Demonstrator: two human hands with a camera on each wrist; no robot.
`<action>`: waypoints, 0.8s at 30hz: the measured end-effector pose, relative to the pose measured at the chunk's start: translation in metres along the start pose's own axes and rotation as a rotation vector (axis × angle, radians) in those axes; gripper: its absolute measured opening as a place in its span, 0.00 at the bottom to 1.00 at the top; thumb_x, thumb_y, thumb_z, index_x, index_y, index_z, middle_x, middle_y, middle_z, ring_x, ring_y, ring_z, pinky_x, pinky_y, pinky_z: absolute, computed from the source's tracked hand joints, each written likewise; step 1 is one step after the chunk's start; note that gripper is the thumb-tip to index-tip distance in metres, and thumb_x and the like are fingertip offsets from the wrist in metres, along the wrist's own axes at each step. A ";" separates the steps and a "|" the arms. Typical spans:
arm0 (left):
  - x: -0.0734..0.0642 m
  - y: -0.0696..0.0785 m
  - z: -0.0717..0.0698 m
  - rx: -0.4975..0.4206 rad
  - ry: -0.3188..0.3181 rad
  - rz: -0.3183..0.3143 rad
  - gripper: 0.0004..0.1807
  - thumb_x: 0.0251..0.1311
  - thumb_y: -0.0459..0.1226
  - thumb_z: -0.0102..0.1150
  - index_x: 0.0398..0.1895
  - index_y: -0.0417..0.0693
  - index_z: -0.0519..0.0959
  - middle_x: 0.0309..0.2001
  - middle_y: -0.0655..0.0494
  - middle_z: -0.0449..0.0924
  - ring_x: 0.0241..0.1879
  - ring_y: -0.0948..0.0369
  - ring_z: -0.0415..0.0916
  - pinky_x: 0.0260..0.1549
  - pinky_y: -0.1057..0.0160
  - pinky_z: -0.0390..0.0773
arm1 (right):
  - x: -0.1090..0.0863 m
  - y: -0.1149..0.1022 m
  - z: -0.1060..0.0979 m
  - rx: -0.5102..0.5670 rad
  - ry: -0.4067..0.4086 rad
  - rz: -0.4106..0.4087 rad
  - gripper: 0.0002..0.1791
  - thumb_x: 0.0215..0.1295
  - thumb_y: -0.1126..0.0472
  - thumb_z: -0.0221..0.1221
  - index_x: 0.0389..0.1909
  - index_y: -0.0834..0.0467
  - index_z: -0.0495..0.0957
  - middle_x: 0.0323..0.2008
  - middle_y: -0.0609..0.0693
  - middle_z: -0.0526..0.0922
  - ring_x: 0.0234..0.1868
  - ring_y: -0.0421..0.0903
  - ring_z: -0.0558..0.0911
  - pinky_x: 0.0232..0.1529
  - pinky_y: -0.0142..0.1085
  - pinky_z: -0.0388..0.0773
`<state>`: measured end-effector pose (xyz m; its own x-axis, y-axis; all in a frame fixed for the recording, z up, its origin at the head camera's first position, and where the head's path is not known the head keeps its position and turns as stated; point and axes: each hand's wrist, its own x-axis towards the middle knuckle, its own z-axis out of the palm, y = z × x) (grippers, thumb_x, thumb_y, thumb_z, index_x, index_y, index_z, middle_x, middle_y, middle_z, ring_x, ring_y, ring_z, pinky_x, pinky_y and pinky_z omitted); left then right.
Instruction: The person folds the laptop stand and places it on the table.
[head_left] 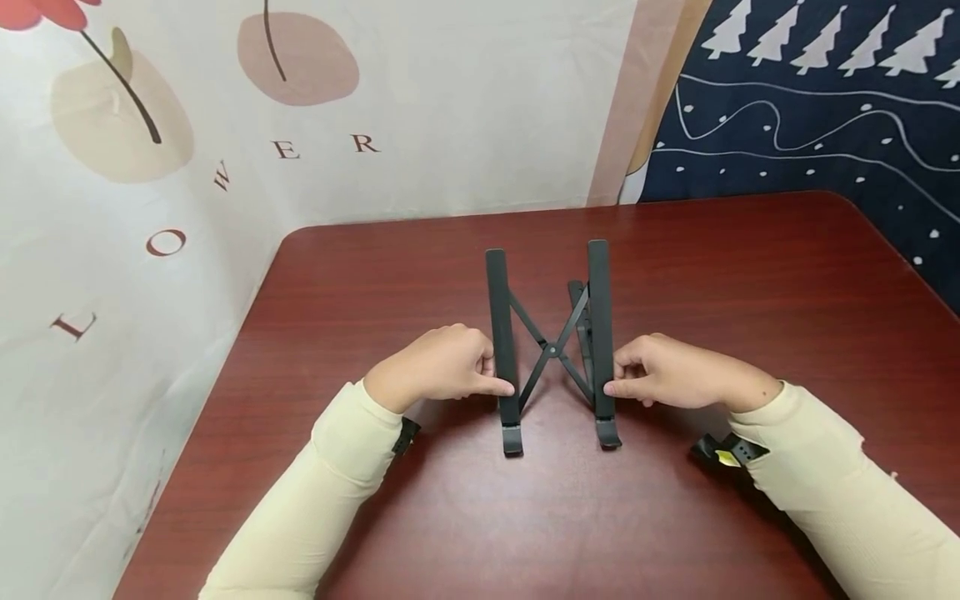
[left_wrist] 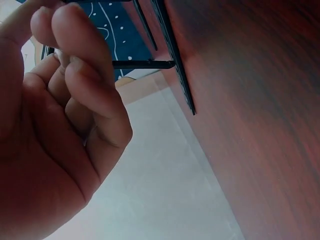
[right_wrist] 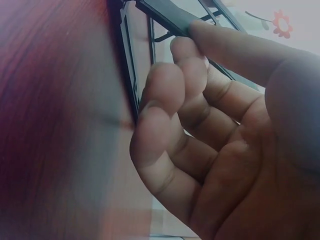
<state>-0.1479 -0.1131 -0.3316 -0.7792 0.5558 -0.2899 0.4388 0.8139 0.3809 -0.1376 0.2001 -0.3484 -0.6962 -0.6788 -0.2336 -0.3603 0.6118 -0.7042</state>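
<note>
A black folding laptop stand [head_left: 552, 351] stands spread on the table in the head view, its crossed struts meeting at a central pivot. Two long rails slope toward me, each ending in a small upturned lip. My left hand [head_left: 442, 364] pinches the left rail [head_left: 500, 321] near its lower end, thumb on top and fingers curled at the outer side. On the opposite side my right hand [head_left: 667, 371] grips the right rail [head_left: 601, 325] in the same way. The right wrist view shows thumb and fingertip on the dark rail [right_wrist: 162, 14]. Stand legs [left_wrist: 172, 55] reach the tabletop in the left wrist view.
The reddish-brown wooden table [head_left: 750, 283] has rounded back corners. A pale printed cloth [head_left: 465, 100] hangs behind and to the left, and a navy cloth with white trees [head_left: 810, 125] hangs at the back right. Dark straps show below both sleeve cuffs.
</note>
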 end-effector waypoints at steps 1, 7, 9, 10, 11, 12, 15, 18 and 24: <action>0.000 0.000 0.000 -0.005 -0.011 -0.010 0.22 0.54 0.59 0.69 0.15 0.55 0.78 0.10 0.66 0.74 0.15 0.67 0.73 0.25 0.65 0.72 | 0.000 0.000 0.000 0.001 0.002 -0.002 0.14 0.68 0.54 0.63 0.23 0.55 0.78 0.15 0.42 0.74 0.17 0.36 0.72 0.21 0.30 0.69; 0.002 0.001 0.001 -0.017 -0.055 -0.032 0.22 0.55 0.58 0.68 0.17 0.53 0.81 0.09 0.64 0.76 0.17 0.66 0.77 0.29 0.65 0.75 | 0.002 0.002 0.001 -0.008 0.009 0.012 0.14 0.67 0.54 0.63 0.22 0.54 0.79 0.15 0.42 0.75 0.17 0.36 0.71 0.21 0.30 0.68; 0.003 0.001 0.001 -0.030 -0.070 -0.032 0.22 0.56 0.58 0.68 0.17 0.53 0.81 0.09 0.65 0.77 0.18 0.66 0.77 0.30 0.65 0.75 | 0.002 0.003 0.001 -0.009 0.010 0.015 0.14 0.67 0.54 0.63 0.22 0.54 0.79 0.15 0.42 0.75 0.17 0.36 0.71 0.21 0.30 0.68; 0.003 0.001 0.001 -0.039 -0.076 -0.032 0.22 0.56 0.57 0.68 0.17 0.53 0.82 0.09 0.65 0.78 0.18 0.66 0.78 0.29 0.65 0.75 | 0.002 0.004 0.002 -0.011 0.012 0.011 0.14 0.67 0.54 0.63 0.22 0.54 0.79 0.15 0.42 0.75 0.17 0.36 0.71 0.21 0.30 0.68; 0.004 0.001 0.001 -0.051 -0.083 -0.032 0.21 0.56 0.57 0.68 0.17 0.53 0.82 0.10 0.65 0.78 0.19 0.65 0.78 0.29 0.65 0.75 | 0.002 0.004 0.002 -0.010 0.012 0.010 0.14 0.67 0.54 0.63 0.22 0.54 0.79 0.15 0.42 0.75 0.17 0.36 0.71 0.21 0.30 0.68; 0.004 0.001 0.001 -0.067 -0.090 -0.034 0.21 0.56 0.56 0.68 0.17 0.53 0.82 0.10 0.65 0.78 0.20 0.64 0.78 0.29 0.65 0.75 | 0.002 0.005 0.002 -0.011 0.013 0.007 0.15 0.67 0.54 0.63 0.22 0.54 0.79 0.15 0.42 0.74 0.17 0.36 0.71 0.21 0.30 0.68; 0.004 0.002 0.001 -0.106 -0.106 -0.035 0.20 0.57 0.55 0.68 0.18 0.52 0.83 0.11 0.64 0.79 0.20 0.64 0.78 0.27 0.65 0.74 | 0.002 0.006 0.003 -0.006 0.011 0.006 0.16 0.68 0.54 0.63 0.21 0.55 0.78 0.15 0.42 0.75 0.17 0.36 0.70 0.20 0.30 0.67; 0.005 0.002 0.000 -0.126 -0.109 -0.033 0.20 0.57 0.54 0.69 0.18 0.52 0.83 0.11 0.64 0.80 0.19 0.65 0.76 0.25 0.66 0.73 | 0.002 0.007 0.003 0.002 0.002 0.015 0.16 0.68 0.54 0.63 0.21 0.56 0.77 0.15 0.43 0.75 0.17 0.36 0.70 0.20 0.30 0.67; 0.005 0.001 0.001 -0.131 -0.098 -0.029 0.20 0.56 0.53 0.69 0.14 0.54 0.81 0.11 0.63 0.80 0.19 0.66 0.75 0.24 0.66 0.72 | 0.002 0.005 0.003 0.004 -0.020 0.041 0.15 0.69 0.55 0.62 0.23 0.56 0.76 0.15 0.43 0.75 0.17 0.37 0.72 0.21 0.30 0.68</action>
<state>-0.1511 -0.1096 -0.3335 -0.7406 0.5515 -0.3838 0.3500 0.8043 0.4803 -0.1392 0.2004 -0.3545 -0.6977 -0.6614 -0.2752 -0.3292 0.6372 -0.6968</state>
